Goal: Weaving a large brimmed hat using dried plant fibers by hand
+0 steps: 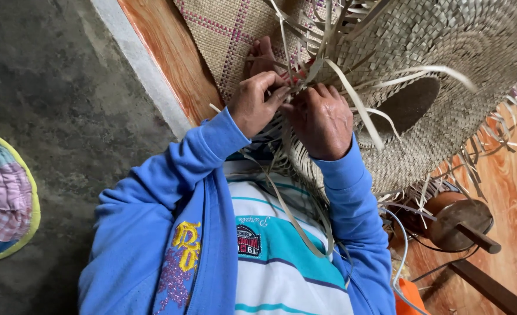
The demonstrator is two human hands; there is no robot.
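Half-woven straw hat (445,87) spread wide beyond both hands, brim edge right at the fingertips. Woven mat (223,35) under it. Left hand (255,105) pinching a loose strip (352,99), right hand (322,119) clamped on the weave. Best kept taut, flat, snug. No packages; small badge (248,240) on the striped shirt below.

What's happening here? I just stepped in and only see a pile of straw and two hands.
A person in a blue jacket is working on a woven straw hat held at chest height. The left hand pinches thin strips at the hat's unfinished edge, and the right hand presses the weave right beside it. Loose strips stick out all around the brim. A woven mat lies under the hat on the wooden floor.
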